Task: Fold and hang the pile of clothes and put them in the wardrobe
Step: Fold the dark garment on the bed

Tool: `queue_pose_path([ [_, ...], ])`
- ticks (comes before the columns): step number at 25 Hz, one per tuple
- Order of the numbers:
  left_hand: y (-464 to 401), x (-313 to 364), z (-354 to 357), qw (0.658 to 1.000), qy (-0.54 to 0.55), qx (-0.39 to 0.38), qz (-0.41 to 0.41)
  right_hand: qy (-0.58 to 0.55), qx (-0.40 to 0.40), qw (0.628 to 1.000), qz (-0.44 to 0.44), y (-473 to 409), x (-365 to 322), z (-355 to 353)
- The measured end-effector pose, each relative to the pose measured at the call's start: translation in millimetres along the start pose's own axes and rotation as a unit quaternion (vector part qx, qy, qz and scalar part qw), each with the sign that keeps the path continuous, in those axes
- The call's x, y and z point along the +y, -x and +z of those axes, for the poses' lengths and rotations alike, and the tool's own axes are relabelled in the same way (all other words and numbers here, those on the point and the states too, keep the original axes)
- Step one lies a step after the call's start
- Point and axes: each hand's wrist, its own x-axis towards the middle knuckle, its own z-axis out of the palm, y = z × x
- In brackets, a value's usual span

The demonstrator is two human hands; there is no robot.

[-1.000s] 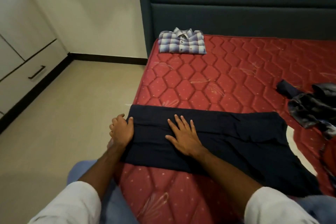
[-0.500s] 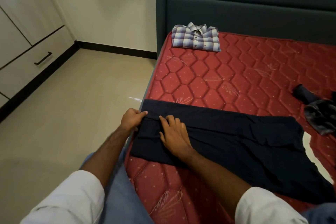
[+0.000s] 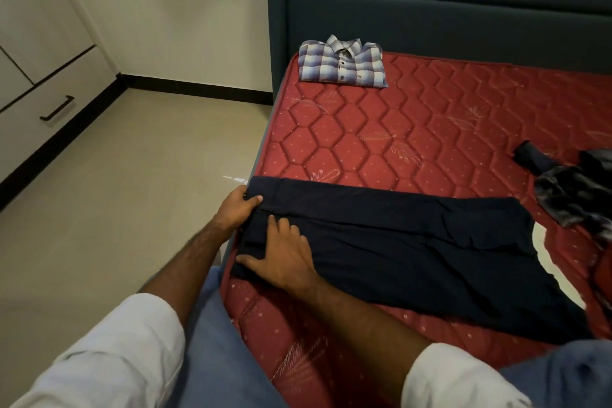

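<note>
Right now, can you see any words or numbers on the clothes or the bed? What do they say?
No words or numbers can be read.
The folded checked shirt has a tiny dark mark near its placket, too small to read.
The dark navy garment and the red mattress show no writing, only a quilted pattern.

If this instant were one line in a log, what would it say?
step: folding dark garment on mattress | left hand: grips its end | right hand: presses flat on it | plaid shirt: folded
</note>
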Motion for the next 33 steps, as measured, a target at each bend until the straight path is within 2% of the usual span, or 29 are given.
queue_pose_path([
  [3, 5.4, 2.8, -4.9, 0.999, -0.005, -0.036, 0.006, 0.05, 0.01, 0.997, 0.053, -3.4, -20.5, 8.6],
  [7, 13.3, 1.3, -11.5, 0.997, 0.015, -0.076, -0.004, -0.01, 0.026, 0.992, 0.122, -17.2, -45.1, 9.4],
  [9, 17.2, 6.0, -14.3, 0.994, 0.043, -0.098, -0.004, -0.002, 0.047, 0.991, 0.129, -21.1, -49.4, 10.7],
  [11, 18.1, 11.4, -14.0, 0.994, 0.039, -0.103, 0.019, -0.005, 0.031, 0.992, 0.123, -22.6, -48.5, 4.8],
  [15, 14.0, 37.9, -0.2, 0.994, 0.047, -0.081, 0.054, -0.109, 0.002, 0.987, 0.116, -22.4, -29.5, -34.3],
  [18, 20.5, 80.3, 24.2, 0.993, 0.068, -0.067, 0.066, -0.216, 0.013, 0.971, 0.101, -14.7, 6.7, -72.3],
  [22, 43.3, 145.7, 86.8, 0.983, 0.057, -0.162, 0.07, -0.326, 0.036, 0.939, 0.103, 10.4, 81.6, -118.9],
  [26, 60.2, 176.2, 183.1, 0.97, 0.025, -0.225, 0.092, -0.438, 0.067, 0.883, 0.158, 48.8, 171.7, -141.0],
  [28, 66.7, 174.9, 227.3, 0.964, 0.013, -0.241, 0.107, -0.448, 0.074, 0.869, 0.199, 68.7, 209.8, -148.5],
  [33, 72.7, 159.9, 285.0, 0.952, -0.043, -0.281, 0.112, -0.415, 0.04, 0.873, 0.255, 98.5, 265.3, -147.4],
])
